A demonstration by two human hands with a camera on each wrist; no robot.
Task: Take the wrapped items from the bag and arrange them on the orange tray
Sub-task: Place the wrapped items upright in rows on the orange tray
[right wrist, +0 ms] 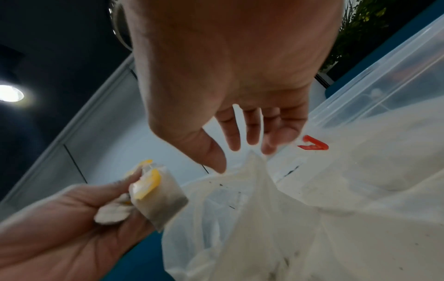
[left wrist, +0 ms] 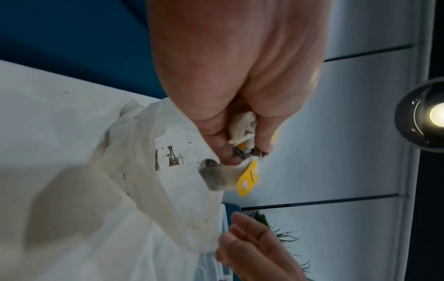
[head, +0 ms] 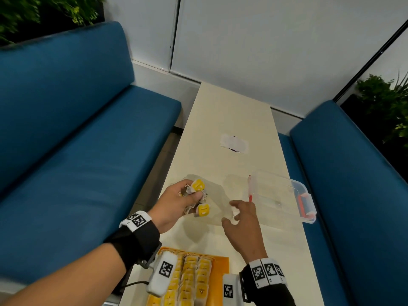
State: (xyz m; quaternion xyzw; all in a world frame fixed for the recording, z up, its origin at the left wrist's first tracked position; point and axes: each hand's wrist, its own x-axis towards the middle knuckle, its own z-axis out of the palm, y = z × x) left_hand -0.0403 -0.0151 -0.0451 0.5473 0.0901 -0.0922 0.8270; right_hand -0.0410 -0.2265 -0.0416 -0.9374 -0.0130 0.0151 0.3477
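A person's left hand (head: 174, 205) clenches a small bunch of white wrapped items with yellow tags (head: 197, 196), held just above the crumpled translucent white plastic bag (head: 217, 203) on the long cream table (head: 227, 120); how many items the fingers enclose cannot be told. One yellow tag (left wrist: 248, 178) dangles below the knuckles in the left wrist view. Just to the right of it, the right hand (head: 242, 219) is spread and relaxed, its fingertips (right wrist: 269, 148) at the bag's raised edge; whether they pinch the plastic is hard to make out. Beyond the right hand sits a clear plastic box with red clips (head: 284, 195), touching the bag. Nearer the person, under both wrists, the flat orange tray (head: 221, 268) carries rows of the same yellow-tagged items (head: 194, 279), partly hidden by the wrist cameras and cut off by the picture's lower edge. Blue upholstered benches (head: 66, 129) flank the table.
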